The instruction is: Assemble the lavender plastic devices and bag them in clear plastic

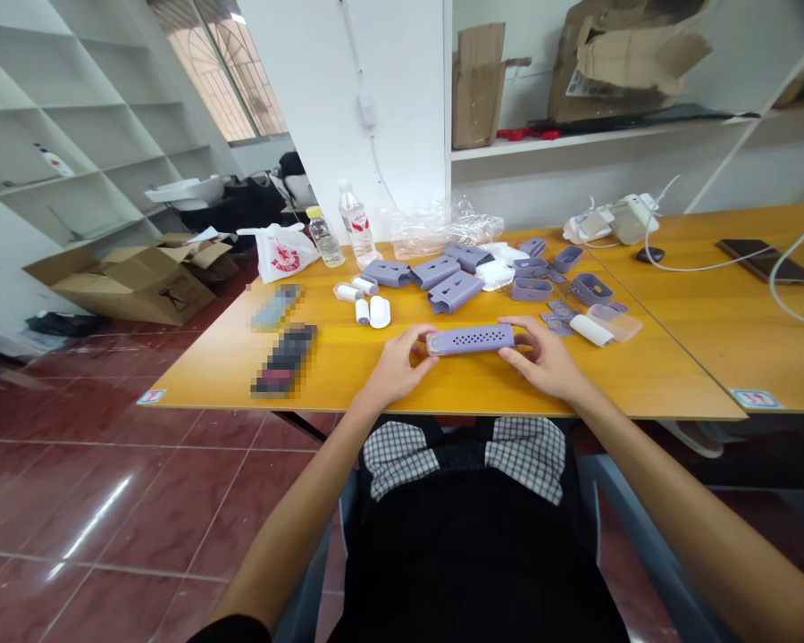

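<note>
In the head view, the background is formed by a white wall with shelving on both sides and a red tiled floor; the foreground is crossed by a yellow-brown worktop. On it, near the front edge, a perforated lilac casing is held lengthwise between the person's two hands. Its left end, where a translucent part shows, is pinched by the left grip; its right end is clasped by the right grip. Whether it is lifted or rested on the wood cannot be told.

Behind it, lilac shells are heaped, with white cylinders to their left. To the right, small lilac cups are scattered, and a white roll is laid against a clear cover.

The step in hand is judged to be the two-ended handling of one casing, with fitting or checking of the ends both possible. For any work on an end, the body would need to be steadied by one grip while light, straight pressure is applied by the other, so that the translucent part is not skewed.
</note>
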{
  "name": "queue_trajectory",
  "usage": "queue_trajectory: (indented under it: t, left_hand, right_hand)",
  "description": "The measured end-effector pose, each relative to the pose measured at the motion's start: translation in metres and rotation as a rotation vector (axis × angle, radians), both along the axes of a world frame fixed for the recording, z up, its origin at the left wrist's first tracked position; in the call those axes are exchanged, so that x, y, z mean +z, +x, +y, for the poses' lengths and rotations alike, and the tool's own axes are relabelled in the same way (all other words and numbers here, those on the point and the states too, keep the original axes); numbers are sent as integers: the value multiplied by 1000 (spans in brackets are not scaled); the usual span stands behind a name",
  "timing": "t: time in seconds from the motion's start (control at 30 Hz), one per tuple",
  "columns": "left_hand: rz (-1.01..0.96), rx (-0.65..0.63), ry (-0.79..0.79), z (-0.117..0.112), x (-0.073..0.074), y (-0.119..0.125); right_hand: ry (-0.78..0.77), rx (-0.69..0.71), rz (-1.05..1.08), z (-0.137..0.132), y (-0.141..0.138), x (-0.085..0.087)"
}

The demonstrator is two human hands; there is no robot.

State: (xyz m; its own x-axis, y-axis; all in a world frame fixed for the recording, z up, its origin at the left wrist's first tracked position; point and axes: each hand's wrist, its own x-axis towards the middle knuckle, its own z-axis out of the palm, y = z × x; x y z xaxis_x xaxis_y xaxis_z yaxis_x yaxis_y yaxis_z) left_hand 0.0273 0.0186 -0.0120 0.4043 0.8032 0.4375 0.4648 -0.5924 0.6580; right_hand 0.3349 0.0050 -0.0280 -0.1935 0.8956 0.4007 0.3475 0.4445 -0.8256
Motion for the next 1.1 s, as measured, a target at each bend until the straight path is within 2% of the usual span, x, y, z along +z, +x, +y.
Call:
queue_trajectory:
  t: [0.17,0.3,0.57,0.77,0.87,1.1]
  left_hand:
    - [26,-31,58,1,-1,-2]
    - [126,-56,107,1,1,-3]
    - [318,-19,46,-1,-2,3]
    - [364,131,67,0,-9,-2]
    - [417,179,79,4,-15,-9]
    - [556,235,91,5,-22,-13]
  right_hand:
    - [187,-18,-127,-2,1,1]
    - [241,-78,-275,3,1,-5]
    - [170,-141,-431,10,-3,-14]
    - [149,-151,-505,8,-5,-11]
    - [134,-195,-537,3,-4,-15]
    - [93,-286,-761,-16,-7,-25]
